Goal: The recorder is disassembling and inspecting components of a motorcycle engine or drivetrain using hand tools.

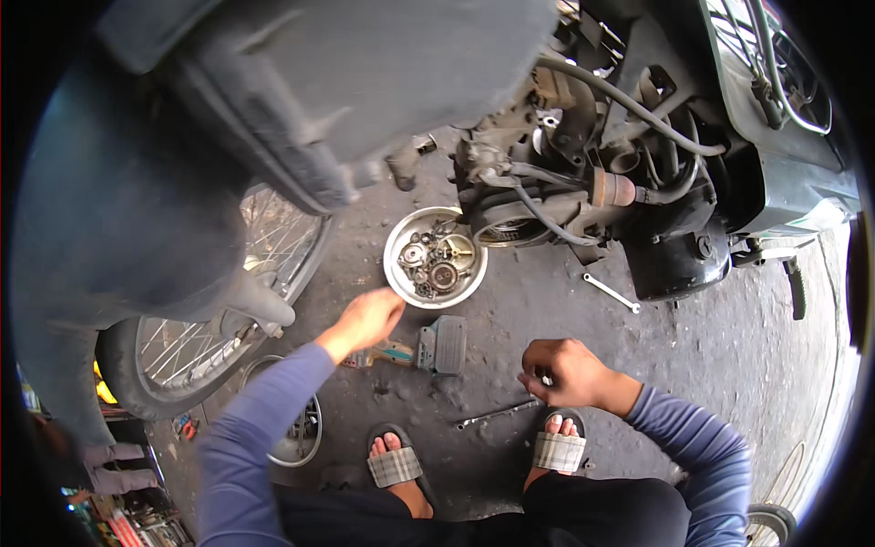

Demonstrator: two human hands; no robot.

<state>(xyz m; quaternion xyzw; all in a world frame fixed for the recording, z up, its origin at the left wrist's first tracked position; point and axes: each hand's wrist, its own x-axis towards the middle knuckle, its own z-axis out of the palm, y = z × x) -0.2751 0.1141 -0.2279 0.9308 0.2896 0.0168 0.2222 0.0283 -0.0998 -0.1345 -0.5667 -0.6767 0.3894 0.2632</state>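
My left hand (372, 319) hangs just below the near rim of a white bowl (390, 264), its fingers slightly smeared, so their grip is unclear. Small metal engine parts (443, 276), some round and gear-like, fill the bowl. Under that hand lies a teal cordless power tool (394, 352) with a dark battery (443, 345). To the right, my right hand (574, 372) is curled with thumb and fingers together; a small dark thing at the fingertips is too small to name. Below it a long metal wrench (497, 415) rests on the floor, near my right foot.
A partly dismantled motorcycle engine (547, 182) overhangs the upper right, with a black cylindrical part (679, 260). Another wrench (611, 294) lies beneath it. At left stand a spoked wheel (137, 365) and a second basin (317, 438). Red-handled pliers (186, 427) lie near the wheel.
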